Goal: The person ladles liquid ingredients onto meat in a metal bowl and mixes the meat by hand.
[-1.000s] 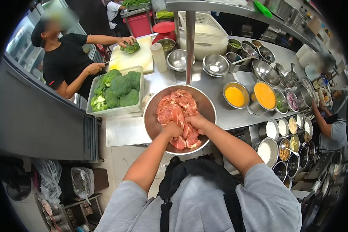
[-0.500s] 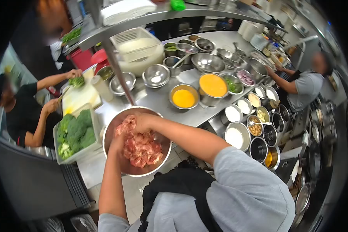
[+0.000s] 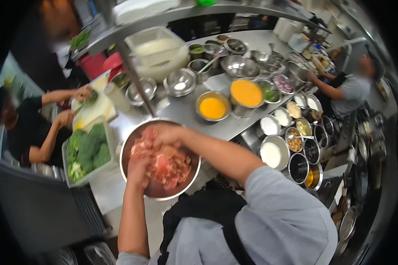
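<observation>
A large steel bowl (image 3: 193, 176) at the counter's front edge holds a heap of raw pink meat (image 3: 169, 167). My left hand (image 3: 139, 168) is at the left side of the heap, its fingers blurred and partly sunk among the pieces. At the top of the heap, my right hand (image 3: 166, 134) presses into the meat with its fingers curled and largely hidden. Both hands touch the meat; the motion blur hides what exactly each one grips.
Left of the bowl stands a tub of broccoli (image 3: 87, 150); a co-worker cuts broccoli on a white board (image 3: 99, 106). Bowls of orange liquid (image 3: 212, 108) and steel bowls (image 3: 180, 82) stand behind. A metal post (image 3: 137, 79) rises behind the bowl. Another person works at far right.
The view has swung right, so the bowl sits further left. My hands have shifted from the near part of the meat to its left and far sides, and the heap has changed shape.
</observation>
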`<state>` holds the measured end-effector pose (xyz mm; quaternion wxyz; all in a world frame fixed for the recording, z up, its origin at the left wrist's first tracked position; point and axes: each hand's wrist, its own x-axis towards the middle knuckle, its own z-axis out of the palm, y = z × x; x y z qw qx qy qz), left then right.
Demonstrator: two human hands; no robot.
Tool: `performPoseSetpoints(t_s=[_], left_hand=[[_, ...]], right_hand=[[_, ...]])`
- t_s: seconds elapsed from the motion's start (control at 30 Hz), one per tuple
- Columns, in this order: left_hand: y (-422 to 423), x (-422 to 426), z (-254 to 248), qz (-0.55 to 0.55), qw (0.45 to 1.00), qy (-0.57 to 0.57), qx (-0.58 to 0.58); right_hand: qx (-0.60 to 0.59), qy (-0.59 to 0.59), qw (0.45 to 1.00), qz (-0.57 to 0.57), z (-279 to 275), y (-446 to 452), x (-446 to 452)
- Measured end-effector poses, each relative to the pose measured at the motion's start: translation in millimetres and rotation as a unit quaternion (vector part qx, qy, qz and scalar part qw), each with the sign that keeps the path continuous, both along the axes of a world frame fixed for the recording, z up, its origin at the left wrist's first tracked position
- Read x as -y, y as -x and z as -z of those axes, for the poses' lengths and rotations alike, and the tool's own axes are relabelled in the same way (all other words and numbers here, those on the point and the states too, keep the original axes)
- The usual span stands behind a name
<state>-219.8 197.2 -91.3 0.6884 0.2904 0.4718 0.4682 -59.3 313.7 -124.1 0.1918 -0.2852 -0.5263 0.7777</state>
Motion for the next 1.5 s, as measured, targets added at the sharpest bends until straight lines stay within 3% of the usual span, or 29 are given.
performPoseSetpoints(t_s=[0.03,0.07,0.1,0.17,0.2,0.27,0.3,0.43,0.5,0.53,0.6,0.63,0.67,0.7,0.77,0.83,0.93,1.0,1.07,1.13,1.17,1.2,1.23,1.27,1.33,1.4,1.43,1.47,1.5], left_hand=[[3,3,-10,0.005,0.998,-0.034,-0.056],[0,6,-24,-0.01,0.995,-0.062,-0.082],[0,10,-38,-0.027,0.989,-0.089,-0.113],[-5,13,-63,-0.073,0.985,-0.116,-0.101],[-3,12,-68,-0.09,0.981,-0.153,-0.073],[7,7,-63,-0.099,0.98,-0.15,-0.089],[9,6,-61,-0.094,0.979,-0.149,-0.103],[15,8,-54,-0.078,0.971,-0.14,-0.176],[24,8,-36,-0.054,0.927,-0.135,-0.345],[31,8,-15,-0.057,0.927,-0.134,-0.346],[45,10,26,-0.051,0.986,-0.016,-0.158],[41,19,6,-0.004,0.996,0.035,-0.079],[36,22,10,-0.007,0.996,0.035,-0.08],[29,23,18,-0.06,0.982,0.181,-0.011],[8,21,51,-0.084,0.954,0.268,0.107],[-18,11,105,-0.052,0.969,0.207,0.126],[-18,15,84,-0.009,0.973,0.21,0.096],[-19,25,54,-0.039,0.981,0.181,0.059],[-22,31,36,-0.083,0.991,0.029,-0.099],[-9,26,42,-0.075,0.988,-0.019,-0.133],[-3,23,42,-0.077,0.959,-0.078,-0.263],[3,19,41,-0.078,0.908,-0.137,-0.388],[6,17,34,-0.084,0.867,-0.202,-0.447],[10,16,27,-0.085,0.867,-0.202,-0.448],[15,16,11,-0.132,0.923,-0.078,-0.353],[18,26,2,-0.115,0.919,-0.043,-0.376],[14,32,-2,-0.154,0.968,0.02,-0.198],[12,38,-2,-0.189,0.979,0.082,-0.013],[16,44,34,-0.093,0.988,0.094,0.074]], right_hand=[[-0.05,-0.032,0.997,0.047,-35,-1,14],[0.028,-0.127,0.991,0.016,-36,-3,1],[-0.014,-0.081,0.996,0.018,-53,-6,2],[0.054,-0.261,0.962,0.069,-85,-8,8],[0.047,-0.259,0.963,0.053,-100,-6,11],[0.194,-0.369,0.906,0.073,-126,-6,15],[0.194,-0.369,0.906,0.07,-126,-4,14],[0.213,-0.285,0.93,0.088,-109,-10,20],[0.18,-0.235,0.955,0.034,-63,-19,13],[0.179,-0.235,0.955,0.031,-61,-27,16],[0.238,-0.204,0.95,0.001,-61,-40,31],[0.257,-0.194,0.947,-0.009,-65,-43,38],[0.228,0.066,0.97,0.048,-72,-46,42],[0.184,0.323,0.923,0.102,-76,-47,49],[0.15,0.365,0.914,0.094,4,-33,58],[0.118,0.403,0.904,0.086,54,-17,66],[0.037,0.367,0.927,0.061,60,-7,67],[0.001,0.255,0.965,0.067,46,-16,70],[-0.026,0.219,0.973,0.066,22,-16,68],[0.039,-0.031,0.997,0.058,2,-16,57],[0.204,-0.083,0.973,0.065,-50,-15,62],[0.204,-0.086,0.973,0.066,-43,-12,51],[0.281,-0.246,0.927,0.034,-31,-7,39],[0.35,-0.396,0.849,0.0,-20,-4,28],[0.391,-0.43,0.813,-0.039,-40,0,16],[0.456,-0.434,0.746,-0.217,-53,-1,3],[0.485,-0.412,0.746,-0.196,-65,1,-4],[0.487,-0.411,0.745,-0.199,-53,-1,-13],[0.414,-0.353,0.831,-0.114,-26,-3,-24]])
